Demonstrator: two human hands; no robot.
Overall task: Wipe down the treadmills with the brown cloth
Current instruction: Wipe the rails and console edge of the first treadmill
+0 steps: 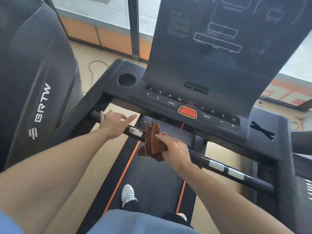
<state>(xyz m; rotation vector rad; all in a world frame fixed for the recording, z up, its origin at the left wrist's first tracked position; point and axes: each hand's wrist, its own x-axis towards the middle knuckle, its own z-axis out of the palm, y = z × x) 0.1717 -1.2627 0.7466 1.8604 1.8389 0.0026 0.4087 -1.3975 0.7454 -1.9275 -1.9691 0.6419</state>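
Here I stood on the treadmill (152, 174) belt, facing its console (194, 105). My right hand (173, 149) gripped the brown cloth (152, 141), fingers curled round the bunched fabric, which was draped over the front handlebar (219, 166) near its middle. My left hand (114, 123) was released, fingers spread, hovering just over the left end of the same bar; I could not tell whether it touched. To do this stroke well, I judged I should wrap the cloth right round the bar and slide it along the full length, over the silver sensor pads (226, 169) too, steadying myself with the free hand. I ought to keep clear of the red stop button (187, 111).
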